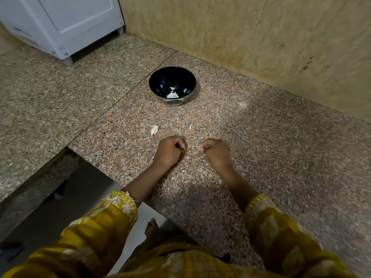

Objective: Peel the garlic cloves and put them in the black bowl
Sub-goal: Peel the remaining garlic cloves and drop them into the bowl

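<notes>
- Progress, as I judged it: partly done. The bowl [172, 85] sat on the counter [261, 137] at 12 o'clock from the hands, with a few pale pieces [172, 94] on its bottom, probably peeled garlic, though skin could not be ruled out.
- One clove [154, 130] lay loose on the counter at 11 o'clock of the left hand [170, 150], near it but apart, and looked unpeeled, so at least that one was left.
- Its long axis ran from 1 to 7 o'clock, lying flat, and the narrower end seemed to point to 7.
- A thin flake [190, 126] of skin lay at 12 o'clock between the hands, and tiny crumbs [187, 157] lay just below the gap.
- The left hand rested on the counter with its fingers curled in. Whether it held anything I could not tell.
- The right hand [215, 152], at 3 o'clock of the left, pinched a pale bit [201, 150] at its fingertips. Whether that was clove or skin was too small to say.
</notes>
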